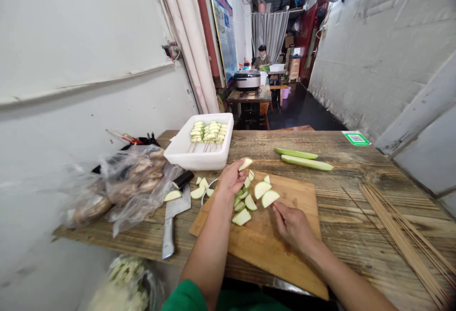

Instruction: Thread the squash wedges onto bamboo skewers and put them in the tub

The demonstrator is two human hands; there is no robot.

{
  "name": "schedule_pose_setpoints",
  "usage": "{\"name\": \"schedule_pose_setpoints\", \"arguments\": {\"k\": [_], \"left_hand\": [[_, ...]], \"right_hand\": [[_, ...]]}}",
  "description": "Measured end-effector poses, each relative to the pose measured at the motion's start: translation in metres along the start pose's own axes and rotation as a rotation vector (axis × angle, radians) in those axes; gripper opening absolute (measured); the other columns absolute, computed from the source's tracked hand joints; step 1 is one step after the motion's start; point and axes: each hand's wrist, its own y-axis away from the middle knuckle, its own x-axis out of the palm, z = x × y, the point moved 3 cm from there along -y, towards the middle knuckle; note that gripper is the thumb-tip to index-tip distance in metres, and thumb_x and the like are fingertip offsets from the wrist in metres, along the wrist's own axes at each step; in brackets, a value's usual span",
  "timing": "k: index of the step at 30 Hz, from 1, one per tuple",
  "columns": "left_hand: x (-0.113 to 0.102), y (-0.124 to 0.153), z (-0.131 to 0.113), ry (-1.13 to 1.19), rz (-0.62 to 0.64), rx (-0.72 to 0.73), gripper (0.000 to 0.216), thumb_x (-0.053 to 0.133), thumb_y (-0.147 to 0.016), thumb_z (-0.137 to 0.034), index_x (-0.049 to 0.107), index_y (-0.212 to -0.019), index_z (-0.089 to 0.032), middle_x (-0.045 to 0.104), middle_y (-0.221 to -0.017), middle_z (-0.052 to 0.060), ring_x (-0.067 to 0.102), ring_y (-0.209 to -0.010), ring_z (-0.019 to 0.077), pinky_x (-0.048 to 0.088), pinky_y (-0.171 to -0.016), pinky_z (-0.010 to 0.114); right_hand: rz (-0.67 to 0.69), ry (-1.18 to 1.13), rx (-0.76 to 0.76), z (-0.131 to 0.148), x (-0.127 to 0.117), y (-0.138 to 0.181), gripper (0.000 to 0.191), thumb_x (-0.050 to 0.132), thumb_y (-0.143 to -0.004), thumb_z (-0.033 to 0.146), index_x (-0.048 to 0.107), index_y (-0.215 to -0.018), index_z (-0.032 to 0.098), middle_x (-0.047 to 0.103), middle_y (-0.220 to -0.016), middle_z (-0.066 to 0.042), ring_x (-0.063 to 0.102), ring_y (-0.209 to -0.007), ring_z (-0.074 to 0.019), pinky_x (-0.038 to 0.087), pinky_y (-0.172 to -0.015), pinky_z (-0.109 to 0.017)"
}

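Observation:
My left hand point(233, 178) is closed with a half-round zucchini slice point(245, 164) pinched at its fingertips, above the far left part of the wooden cutting board point(285, 254). Fingers pressed together, my right hand point(294, 223) grips at the lower edge of two overlapping zucchini slices point(266, 193); whether a stick runs through them I cannot make out. Loose cut slices point(242, 217) lie heaped on the board between the hands. To the left, a cleaver point(169, 237) rests on the table with a slice point(173, 195) by its blade.
A white tub point(195, 161) holds skewered slices. Bagged brownish food point(138, 173) sits at the left. Two long zucchini pieces point(306, 159) lie beyond the board; bamboo skewers point(402, 240) spread at right. A person point(262, 59) sits at a far table.

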Motion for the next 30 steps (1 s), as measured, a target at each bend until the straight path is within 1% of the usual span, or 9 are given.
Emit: {"name": "schedule_pose_setpoints", "arguments": {"k": [6,14,21,28,30], "left_hand": [[-0.0019,-0.0013,0.0009,0.002,0.006,0.009,0.017,0.064,-0.065,-0.024,0.057,-0.076,-0.011,0.06,-0.071,0.003,0.029,-0.037,-0.0025,0.01,-0.03,0.01],[-0.0024,-0.0026,0.0021,0.004,0.005,0.016,0.019,0.065,-0.063,-0.023,0.055,-0.072,-0.01,0.061,-0.073,0.004,0.03,-0.038,-0.0026,0.011,-0.031,0.01],[0.0005,-0.0006,0.0008,0.028,-0.02,0.021,0.019,0.066,-0.063,-0.024,0.052,-0.069,-0.011,0.059,-0.067,0.003,0.029,-0.037,-0.0024,0.011,-0.03,0.01],[0.0011,0.0009,0.0003,0.029,-0.031,-0.005,0.021,0.065,-0.066,-0.027,0.051,-0.069,-0.011,0.051,-0.053,-0.002,0.03,-0.035,-0.0015,0.011,-0.029,0.01],[0.0007,0.0007,0.0006,0.031,-0.029,-0.006,0.02,0.065,-0.066,-0.026,0.052,-0.07,-0.012,0.05,-0.053,-0.002,0.03,-0.035,-0.0014,0.011,-0.029,0.01]], "right_hand": [[0.009,0.017,0.004,0.0006,-0.0009,-0.0005,0.024,0.036,-0.086,0.018,0.059,-0.088,0.015,0.059,-0.056,-0.002,0.052,-0.044,-0.0107,0.033,-0.047,-0.019],[0.018,-0.009,0.02,0.0005,-0.0006,0.0002,0.023,0.036,-0.086,0.018,0.058,-0.091,0.015,0.064,-0.063,-0.004,0.057,-0.05,-0.0116,0.038,-0.051,-0.019],[0.004,-0.012,0.014,0.0014,-0.0023,-0.0001,0.024,0.037,-0.085,0.017,0.059,-0.091,0.014,0.063,-0.06,-0.004,0.056,-0.047,-0.0116,0.037,-0.049,-0.019],[0.007,-0.007,0.013,0.0015,-0.0026,0.0008,0.023,0.037,-0.086,0.017,0.06,-0.088,0.013,0.062,-0.059,-0.003,0.056,-0.047,-0.0113,0.036,-0.05,-0.018],[0.0,-0.003,0.007,0.0016,-0.0026,0.0007,0.024,0.037,-0.085,0.017,0.06,-0.089,0.013,0.062,-0.059,-0.003,0.055,-0.046,-0.0111,0.035,-0.049,-0.018]]}}
